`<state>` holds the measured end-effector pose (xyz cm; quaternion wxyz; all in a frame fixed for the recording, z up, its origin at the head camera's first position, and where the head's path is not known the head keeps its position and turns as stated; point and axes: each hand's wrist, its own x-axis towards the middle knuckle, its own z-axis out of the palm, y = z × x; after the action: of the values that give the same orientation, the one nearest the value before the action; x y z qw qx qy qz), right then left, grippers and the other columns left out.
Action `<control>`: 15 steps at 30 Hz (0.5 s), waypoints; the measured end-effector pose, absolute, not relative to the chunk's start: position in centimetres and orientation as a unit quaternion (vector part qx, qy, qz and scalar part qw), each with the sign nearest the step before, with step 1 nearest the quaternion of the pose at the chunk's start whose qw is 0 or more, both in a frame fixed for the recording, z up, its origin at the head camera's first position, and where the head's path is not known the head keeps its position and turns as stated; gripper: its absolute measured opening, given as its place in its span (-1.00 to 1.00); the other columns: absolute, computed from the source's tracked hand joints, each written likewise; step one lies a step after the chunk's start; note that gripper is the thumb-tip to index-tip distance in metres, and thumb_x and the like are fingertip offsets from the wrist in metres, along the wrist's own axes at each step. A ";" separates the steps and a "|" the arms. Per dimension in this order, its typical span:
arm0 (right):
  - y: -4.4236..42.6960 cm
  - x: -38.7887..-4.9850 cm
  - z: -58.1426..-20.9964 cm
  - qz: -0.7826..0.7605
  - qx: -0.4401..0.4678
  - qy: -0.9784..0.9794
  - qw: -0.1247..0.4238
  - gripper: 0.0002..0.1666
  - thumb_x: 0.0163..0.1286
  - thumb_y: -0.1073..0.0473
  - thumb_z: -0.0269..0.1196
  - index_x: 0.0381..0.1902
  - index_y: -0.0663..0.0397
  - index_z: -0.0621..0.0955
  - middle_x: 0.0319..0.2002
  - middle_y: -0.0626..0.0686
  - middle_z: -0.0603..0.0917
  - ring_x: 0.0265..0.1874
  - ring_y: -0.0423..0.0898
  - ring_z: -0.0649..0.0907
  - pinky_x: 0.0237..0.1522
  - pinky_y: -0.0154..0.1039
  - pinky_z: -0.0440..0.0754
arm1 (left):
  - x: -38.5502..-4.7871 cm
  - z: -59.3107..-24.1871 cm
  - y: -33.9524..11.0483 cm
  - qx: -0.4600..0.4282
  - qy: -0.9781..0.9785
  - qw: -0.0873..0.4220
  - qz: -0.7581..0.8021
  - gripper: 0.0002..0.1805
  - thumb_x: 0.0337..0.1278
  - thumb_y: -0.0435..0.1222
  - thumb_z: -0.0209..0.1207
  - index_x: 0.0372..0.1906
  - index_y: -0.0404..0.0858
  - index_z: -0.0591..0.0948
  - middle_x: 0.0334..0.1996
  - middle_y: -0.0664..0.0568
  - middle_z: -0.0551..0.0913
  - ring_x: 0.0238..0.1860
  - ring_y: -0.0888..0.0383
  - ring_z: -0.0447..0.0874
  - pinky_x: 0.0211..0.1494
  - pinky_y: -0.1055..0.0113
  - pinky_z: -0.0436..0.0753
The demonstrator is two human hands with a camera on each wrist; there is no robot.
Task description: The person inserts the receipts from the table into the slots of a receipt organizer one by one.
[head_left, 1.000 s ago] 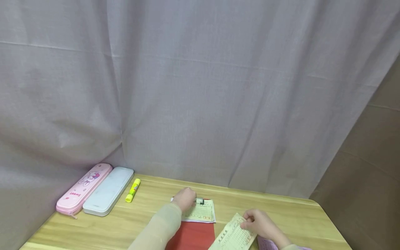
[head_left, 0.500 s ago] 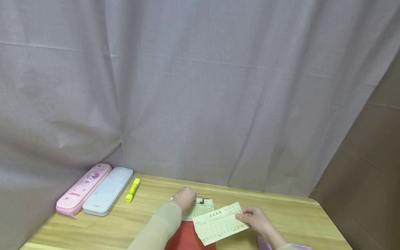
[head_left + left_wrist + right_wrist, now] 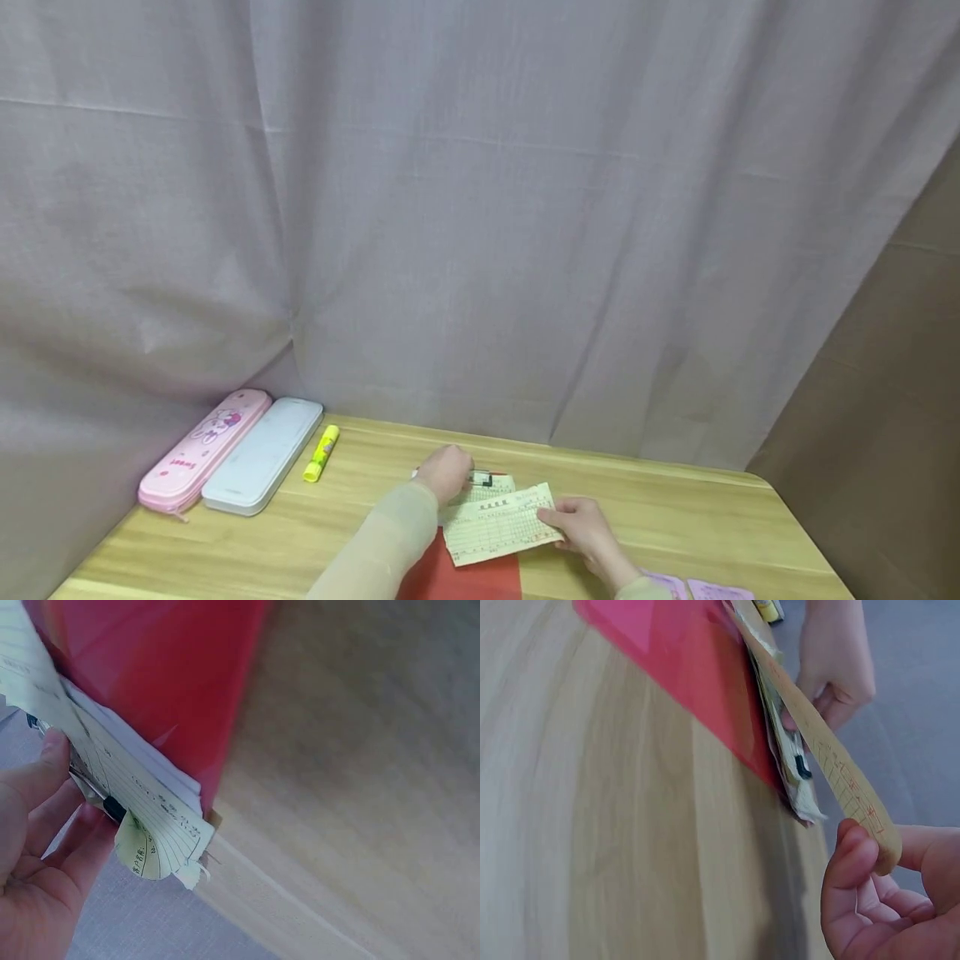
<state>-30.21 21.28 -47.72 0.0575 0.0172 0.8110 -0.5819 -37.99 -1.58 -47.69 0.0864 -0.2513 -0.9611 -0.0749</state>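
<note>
Left hand (image 3: 445, 475) pinches clip (image 3: 114, 809) near far edge of worktop (image 3: 675, 500); right hand (image 3: 583, 527) pinches slip (image 3: 495, 532), best squared to stack (image 3: 161, 802).

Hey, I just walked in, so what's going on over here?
A person's left hand is gripping the clip at the far end of a red clipboard, where a stack of yellow slips lies. The right hand pinches a loose yellow slip by its right end, holding it over the clipboard; it isn't under the clip yet. Off to the left lie a yellow tube, a pale case and a pink case.
</note>
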 end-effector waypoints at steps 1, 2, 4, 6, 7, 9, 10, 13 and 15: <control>21.0 -30.3 -47.9 -0.586 0.026 0.808 0.055 -0.66 0.21 0.26 0.28 -0.22 0.52 0.57 -0.52 -0.02 0.62 -0.62 -0.25 0.53 -0.57 -0.46 0.55 | -38.0 -47.7 -1.5 -0.252 -0.961 0.085 -0.075 -0.84 -0.15 -0.23 0.40 -0.59 -0.15 0.64 -0.59 0.10 0.64 -0.47 0.19 0.62 -0.29 0.40 0.63; 20.7 -30.4 -48.0 -0.591 0.029 0.804 0.055 -0.67 0.21 0.26 0.28 -0.22 0.52 0.56 -0.52 -0.01 0.62 -0.63 -0.25 0.52 -0.58 -0.46 0.54 | -38.1 -47.7 -1.5 -0.253 -0.961 0.086 -0.073 -0.84 -0.16 -0.22 0.40 -0.59 -0.14 0.64 -0.60 0.10 0.64 -0.48 0.19 0.61 -0.29 0.41 0.62; 20.2 -30.5 -48.1 -0.605 0.038 0.793 0.057 -0.69 0.21 0.28 0.28 -0.24 0.50 0.55 -0.51 -0.02 0.58 -0.66 -0.27 0.49 -0.60 -0.48 0.52 | -38.3 -47.8 -1.4 -0.251 -0.962 0.077 -0.075 -0.84 -0.15 -0.22 0.40 -0.59 -0.13 0.63 -0.60 0.12 0.64 -0.48 0.21 0.61 -0.28 0.42 0.62; 19.7 -30.7 -48.3 -0.616 0.047 0.784 0.060 -0.74 0.21 0.29 0.28 -0.30 0.46 0.55 -0.51 -0.02 0.56 -0.67 -0.27 0.47 -0.61 -0.50 0.50 | -38.4 -47.7 -1.5 -0.251 -0.962 0.071 -0.079 -0.84 -0.13 -0.22 0.40 -0.60 -0.13 0.63 -0.62 0.13 0.63 -0.50 0.23 0.59 -0.29 0.43 0.61; 19.5 -30.7 -48.3 -0.620 0.050 0.781 0.062 -0.77 0.21 0.29 0.28 -0.33 0.43 0.55 -0.51 -0.03 0.55 -0.67 -0.28 0.45 -0.61 -0.50 0.50 | -38.4 -47.8 -1.5 -0.253 -0.962 0.071 -0.080 -0.84 -0.13 -0.23 0.40 -0.60 -0.13 0.63 -0.62 0.14 0.62 -0.50 0.24 0.59 -0.30 0.44 0.61; 19.0 -30.8 -48.4 -0.627 0.053 0.774 0.067 -0.83 0.20 0.30 0.28 -0.41 0.36 0.54 -0.51 -0.03 0.52 -0.68 -0.29 0.43 -0.61 -0.51 0.49 | -38.4 -47.8 -1.5 -0.254 -0.961 0.071 -0.083 -0.86 -0.12 -0.24 0.40 -0.58 -0.13 0.64 -0.61 0.15 0.63 -0.49 0.25 0.59 -0.29 0.44 0.62; 18.8 -30.8 -48.5 -0.629 0.054 0.772 0.069 -0.84 0.20 0.31 0.28 -0.44 0.34 0.54 -0.52 -0.04 0.52 -0.68 -0.29 0.43 -0.60 -0.50 0.50 | -38.4 -47.9 -1.6 -0.254 -0.961 0.074 -0.080 -0.87 -0.12 -0.23 0.40 -0.56 -0.13 0.66 -0.59 0.15 0.64 -0.47 0.25 0.61 -0.27 0.43 0.62; 18.3 -30.8 -48.7 -0.634 0.058 0.768 0.069 -0.85 0.18 0.33 0.27 -0.51 0.27 0.52 -0.54 -0.04 0.51 -0.68 -0.28 0.44 -0.60 -0.49 0.50 | -38.5 -48.0 -1.6 -0.252 -0.962 0.076 -0.078 -0.89 -0.15 -0.23 0.41 -0.51 -0.13 0.69 -0.55 0.14 0.67 -0.41 0.23 0.64 -0.23 0.41 0.63; 18.0 -30.9 -48.8 -0.633 0.063 0.768 0.068 -0.85 0.17 0.33 0.27 -0.52 0.25 0.51 -0.54 -0.04 0.50 -0.68 -0.28 0.44 -0.60 -0.49 0.50 | -38.6 -48.0 -1.5 -0.252 -0.961 0.074 -0.082 -0.88 -0.16 -0.23 0.41 -0.51 -0.14 0.69 -0.55 0.14 0.67 -0.41 0.22 0.64 -0.24 0.41 0.62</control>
<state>-30.90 18.01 -48.80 0.0681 0.0634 0.7683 -0.6333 -38.55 -1.53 -48.03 0.0738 -0.2521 -0.9614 -0.0823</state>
